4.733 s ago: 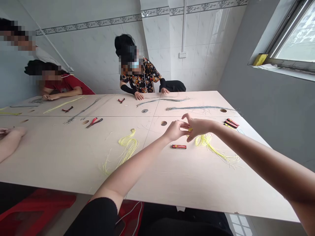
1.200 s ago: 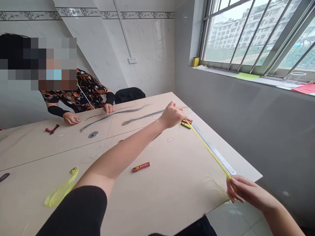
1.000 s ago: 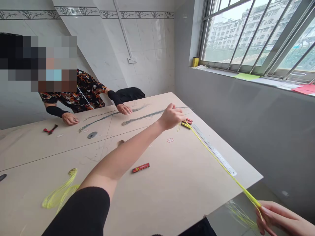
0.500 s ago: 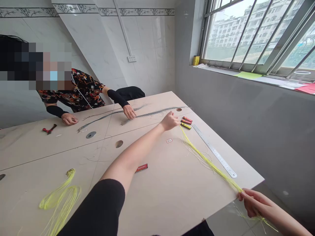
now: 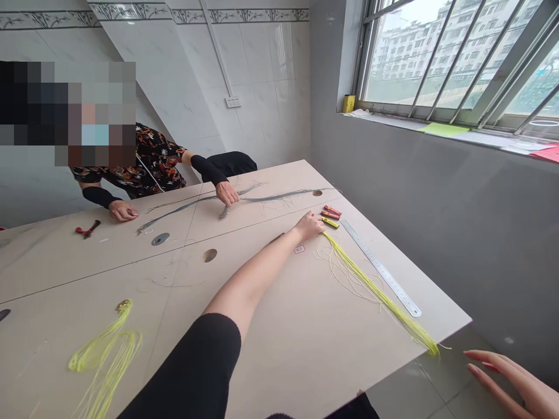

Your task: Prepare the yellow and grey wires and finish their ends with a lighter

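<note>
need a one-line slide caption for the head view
Left hand holds one end of yellow strands lying beside a ruler; right hand is open beyond the table edge.

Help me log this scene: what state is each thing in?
Long yellow strands: stretched out, some straying
Left hand: closed on those strands' far end
Right hand: open
Looped yellow strands: lying loose
Ruler: lying flat
Grey strands: spread lengthwise
Pliers: lying flat, jaws unclear
Table hole: uncovered
Wall socket: nothing plugged in
Window: open or shut unclear
</note>
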The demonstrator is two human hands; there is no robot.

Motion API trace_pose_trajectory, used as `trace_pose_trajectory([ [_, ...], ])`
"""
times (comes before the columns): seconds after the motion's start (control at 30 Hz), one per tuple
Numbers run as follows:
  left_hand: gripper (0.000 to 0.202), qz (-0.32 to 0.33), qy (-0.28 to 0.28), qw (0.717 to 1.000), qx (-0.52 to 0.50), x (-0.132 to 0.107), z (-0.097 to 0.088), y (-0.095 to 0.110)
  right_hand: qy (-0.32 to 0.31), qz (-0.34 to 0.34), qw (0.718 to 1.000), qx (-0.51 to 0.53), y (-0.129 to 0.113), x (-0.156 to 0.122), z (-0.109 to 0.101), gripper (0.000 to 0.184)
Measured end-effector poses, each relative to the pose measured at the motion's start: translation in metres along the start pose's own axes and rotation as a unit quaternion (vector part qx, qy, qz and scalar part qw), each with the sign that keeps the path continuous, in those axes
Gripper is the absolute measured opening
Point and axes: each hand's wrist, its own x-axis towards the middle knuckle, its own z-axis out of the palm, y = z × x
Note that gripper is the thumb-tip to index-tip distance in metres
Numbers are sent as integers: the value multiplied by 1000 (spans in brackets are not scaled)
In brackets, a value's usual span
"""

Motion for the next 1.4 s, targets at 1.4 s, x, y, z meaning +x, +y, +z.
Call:
trace_pose_trajectory([
  [1.4, 25, -72, -24, 993, -94, -3, 13, -11, 116, -217, 939, -241, -67, 8, 1, 38],
])
